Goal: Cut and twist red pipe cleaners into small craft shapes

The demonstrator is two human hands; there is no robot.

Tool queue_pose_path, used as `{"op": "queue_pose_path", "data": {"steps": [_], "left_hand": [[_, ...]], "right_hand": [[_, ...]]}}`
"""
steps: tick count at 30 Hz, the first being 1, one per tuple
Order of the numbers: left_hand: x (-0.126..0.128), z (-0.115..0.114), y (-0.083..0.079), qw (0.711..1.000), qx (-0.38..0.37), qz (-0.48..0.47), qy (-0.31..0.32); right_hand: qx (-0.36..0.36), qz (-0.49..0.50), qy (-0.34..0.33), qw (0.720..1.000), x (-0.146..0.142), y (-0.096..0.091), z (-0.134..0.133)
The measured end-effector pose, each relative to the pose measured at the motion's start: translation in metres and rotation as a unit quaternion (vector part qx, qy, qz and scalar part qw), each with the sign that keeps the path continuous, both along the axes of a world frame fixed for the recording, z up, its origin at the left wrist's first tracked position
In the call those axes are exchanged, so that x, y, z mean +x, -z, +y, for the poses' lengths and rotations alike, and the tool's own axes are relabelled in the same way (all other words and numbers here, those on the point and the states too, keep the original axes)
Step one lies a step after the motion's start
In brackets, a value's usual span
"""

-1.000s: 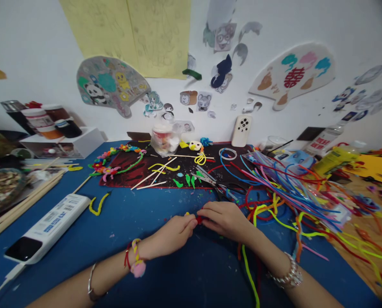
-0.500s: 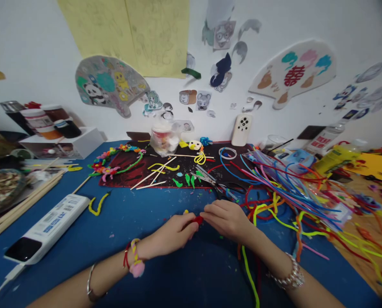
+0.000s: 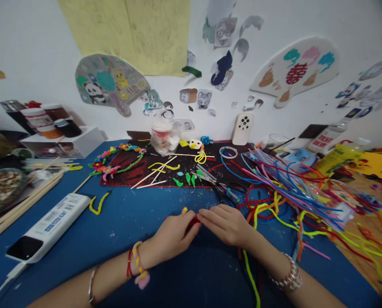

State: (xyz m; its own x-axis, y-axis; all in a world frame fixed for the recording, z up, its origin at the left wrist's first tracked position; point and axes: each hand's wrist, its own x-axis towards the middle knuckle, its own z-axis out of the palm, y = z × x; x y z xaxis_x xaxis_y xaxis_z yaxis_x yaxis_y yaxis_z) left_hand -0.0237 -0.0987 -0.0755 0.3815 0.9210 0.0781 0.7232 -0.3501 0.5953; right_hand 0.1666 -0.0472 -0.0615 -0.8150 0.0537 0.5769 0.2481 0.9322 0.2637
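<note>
Both of my hands meet low in the middle of the blue table (image 3: 123, 222). My left hand (image 3: 173, 235) and my right hand (image 3: 225, 222) pinch a small red pipe-cleaner piece (image 3: 193, 220) between their fingertips. A tiny yellow tip (image 3: 184, 210) pokes up just behind my left fingers. My left wrist wears a red and yellow pipe-cleaner bracelet with a pink pompom (image 3: 138, 267). A beaded bracelet (image 3: 289, 276) is on my right wrist.
A tangled pile of coloured pipe cleaners (image 3: 293, 188) spreads to the right. Scissors (image 3: 218, 184) lie on the dark red mat (image 3: 178, 169), with sticks and green bits. A white power bank (image 3: 46, 224) and wooden sticks (image 3: 20, 201) lie left. A flower garland (image 3: 114, 160) sits behind.
My hands stay together on the red piece; the left hand has rolled slightly and the fingers have shifted around the piece. The view has barely moved.
</note>
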Motion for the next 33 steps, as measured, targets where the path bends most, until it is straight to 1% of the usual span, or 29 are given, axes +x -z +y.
{"op": "queue_pose_path", "data": {"steps": [3,8,12,15,19,21,23,25,26,30,32,33], "left_hand": [[0.001,0.0,0.004,1.0,0.011,0.011,0.006],[0.004,-0.002,0.008,0.999,-0.016,-0.031,0.014],[0.006,-0.001,0.005,0.997,-0.042,-0.068,0.009],[0.006,-0.002,-0.002,0.988,-0.097,-0.123,0.01],[0.008,-0.005,-0.011,0.967,-0.18,-0.179,0.005],[0.007,-0.005,-0.01,0.959,-0.204,-0.196,0.002],[0.006,-0.004,-0.007,0.949,-0.228,-0.216,0.005],[0.005,-0.002,-0.001,0.93,-0.265,-0.254,0.013],[0.004,0.0,0.002,0.914,-0.29,-0.282,0.021],[0.002,0.008,0.008,0.825,-0.39,-0.404,0.064],[0.001,0.011,0.007,0.794,-0.405,-0.448,0.069],[0.001,0.012,0.006,0.787,-0.405,-0.461,0.066]], "right_hand": [[0.001,0.003,0.009,1.0,-0.001,0.0,0.0],[-0.006,0.014,0.017,1.0,-0.002,0.0,0.001],[-0.009,0.007,0.026,1.0,-0.002,0.001,0.001],[-0.01,0.003,0.031,0.999,-0.002,0.001,0.001],[-0.007,0.003,0.028,1.0,-0.003,0.001,0.002],[-0.007,0.001,0.03,1.0,-0.003,0.0,0.002],[-0.008,0.001,0.032,0.999,-0.003,0.0,0.002],[-0.013,0.004,0.029,0.999,-0.003,-0.001,0.002],[-0.019,0.005,0.028,0.999,-0.003,-0.001,0.003],[-0.04,0.01,0.028,0.999,-0.001,0.0,0.005],[-0.043,0.005,0.033,0.999,0.001,0.0,0.006],[-0.043,0.002,0.036,0.998,0.001,0.0,0.007]]}}
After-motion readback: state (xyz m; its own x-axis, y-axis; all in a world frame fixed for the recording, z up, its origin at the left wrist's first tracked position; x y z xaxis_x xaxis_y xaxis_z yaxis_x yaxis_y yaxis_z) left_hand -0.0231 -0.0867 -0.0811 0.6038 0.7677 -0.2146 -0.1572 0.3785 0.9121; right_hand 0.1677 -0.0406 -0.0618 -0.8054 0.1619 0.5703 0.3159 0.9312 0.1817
